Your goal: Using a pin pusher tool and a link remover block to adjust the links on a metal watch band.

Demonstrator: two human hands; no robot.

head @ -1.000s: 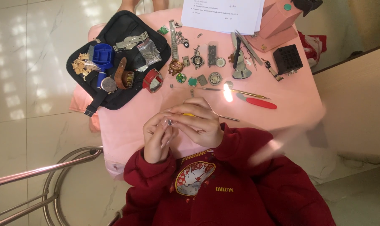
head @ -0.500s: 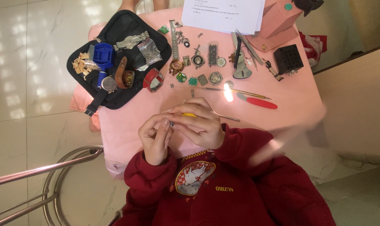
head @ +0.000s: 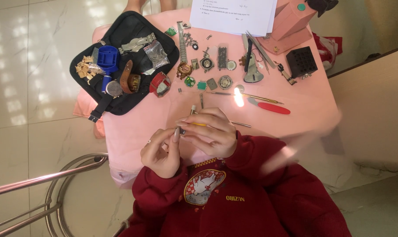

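Pink tabletop (head: pixel 164 118) carried scattered watch parts. Left hand (head: pixel 161 153) pinched a small part, too small to identify. Right hand (head: pixel 210 131) gripped a yellow-handled tool (head: pixel 198 124), lying left-right, tip toward that part.

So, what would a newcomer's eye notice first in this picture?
The pink table strewn with small watch parts, and the black pouch of tools at its left. Near the front edge, two hands pinch a tiny part together.
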